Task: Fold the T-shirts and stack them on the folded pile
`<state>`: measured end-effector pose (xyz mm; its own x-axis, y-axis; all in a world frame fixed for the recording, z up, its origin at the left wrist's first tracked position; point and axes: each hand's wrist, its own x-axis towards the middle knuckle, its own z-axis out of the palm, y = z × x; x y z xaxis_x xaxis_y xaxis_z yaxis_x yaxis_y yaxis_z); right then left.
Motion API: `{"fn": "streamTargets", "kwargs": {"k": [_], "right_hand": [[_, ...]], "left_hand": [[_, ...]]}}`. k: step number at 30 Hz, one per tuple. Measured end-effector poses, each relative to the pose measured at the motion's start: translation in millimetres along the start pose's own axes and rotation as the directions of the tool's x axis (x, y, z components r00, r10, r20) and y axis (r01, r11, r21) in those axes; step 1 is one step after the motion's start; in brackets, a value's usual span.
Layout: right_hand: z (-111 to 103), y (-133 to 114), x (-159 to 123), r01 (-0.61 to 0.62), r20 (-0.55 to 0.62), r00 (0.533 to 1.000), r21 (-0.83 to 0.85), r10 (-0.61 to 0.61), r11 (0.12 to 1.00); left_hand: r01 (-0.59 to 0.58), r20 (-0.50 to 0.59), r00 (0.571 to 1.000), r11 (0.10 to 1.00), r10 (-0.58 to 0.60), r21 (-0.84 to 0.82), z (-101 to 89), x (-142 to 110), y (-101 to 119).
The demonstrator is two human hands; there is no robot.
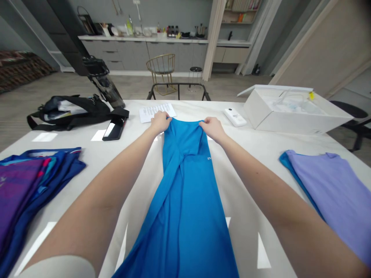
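- The left hand [159, 121] pinches the top edge of the blue garment [185, 204] at its left corner, with the fingers closed on the fabric.
- The right hand [213, 129] grips the same edge at its right corner, also closed on the cloth, and the two hands stand apart with the edge drawn between them.
- The blue garment lies lengthwise on the white marble-look table [261, 162], running from the hands toward the person and out of view. One long diagonal fold crosses it below the top edge.
- Small white letters [209, 158] on the blue garment read "IN" near the right side; anything after that is too small or hidden to make out.
- A printed sheet of paper [158, 112] lies just beyond the left hand, its lines too small to read.
- A white handheld device [234, 117] sits beyond the right hand, beside an open white box [290, 119] with a yellow tag [311, 95] and clear plastic inside.
- A black bag [75, 110] and a black flat case [114, 128] lie at the far left of the table.
- A stack of folded purple and navy garments [29, 185] lies to the left, and a lilac T-shirt [336, 200] with a blue layer under its edge lies to the right.
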<state>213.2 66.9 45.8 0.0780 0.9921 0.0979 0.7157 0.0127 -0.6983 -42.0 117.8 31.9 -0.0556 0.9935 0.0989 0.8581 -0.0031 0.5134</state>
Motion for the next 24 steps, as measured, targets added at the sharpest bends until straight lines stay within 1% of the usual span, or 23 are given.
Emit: {"fn": "streamTargets", "kwargs": {"k": [2,3,5,8,10,12,14,15,17,20,22,24], "right_hand": [[12.5,15.3,6.6,-0.041,0.047,0.998,-0.105,0.046,0.994],[18.1,21.6,6.9,-0.049,0.082,0.995,-0.146,0.062,0.988],[26.3,29.5,3.4,-0.048,0.13,0.989,-0.212,0.077,0.976],[29.1,29.8,-3.5,-0.013,0.133,0.99,-0.247,0.047,0.969],[25.5,25.9,-4.0,0.031,0.09,0.996,-0.207,-0.012,0.978],[20.0,22.8,-0.1,0.053,-0.005,0.999,-0.143,-0.054,0.988],[15.2,23.6,6.5,0.025,-0.103,0.994,-0.107,-0.036,0.994],[14.0,25.8,9.8,-0.002,-0.136,0.991,-0.108,-0.013,0.994],[14.6,32.7,14.2,-0.065,-0.156,0.987,-0.147,0.042,0.987],[20.0,42.4,10.7,-0.123,-0.119,0.988,-0.249,0.096,0.961],[22.6,43.0,1.3,-0.098,-0.124,0.99,-0.292,0.064,0.951],[22.7,37.8,-12.4,-0.008,-0.153,0.987,-0.301,-0.04,0.954]], "left_hand": [[0.018,0.028,0.999,0.986,-0.023,0.166,15.3,-0.4,-4.1],[0.017,0.048,0.998,0.979,-0.027,0.205,20.9,-1.4,-8.0],[0.019,0.07,0.997,0.976,-0.035,0.219,26.6,-3.3,-17.1],[-0.004,0.064,0.998,0.977,-0.01,0.213,22.6,-3.4,-26.3],[-0.038,0.042,0.999,0.983,0.031,0.18,16.0,-1.0,-25.4],[-0.082,-0.008,0.996,0.99,0.084,0.112,10.9,2.2,-18.6],[-0.115,-0.061,0.991,0.992,0.118,0.046,10.7,4.5,-8.5],[-0.118,-0.071,0.99,0.993,0.12,0.029,13.1,4.8,-3.4],[-0.092,-0.06,0.994,0.995,0.094,0.029,21.7,2.8,4.5],[-0.035,-0.055,0.998,0.997,0.039,0.074,37.0,-7.3,7.5],[-0.041,-0.085,0.995,0.995,0.049,0.089,42.0,-18.0,5.1],[-0.094,-0.106,0.989,0.992,0.103,0.087,40.1,-31.5,2.4]]}}
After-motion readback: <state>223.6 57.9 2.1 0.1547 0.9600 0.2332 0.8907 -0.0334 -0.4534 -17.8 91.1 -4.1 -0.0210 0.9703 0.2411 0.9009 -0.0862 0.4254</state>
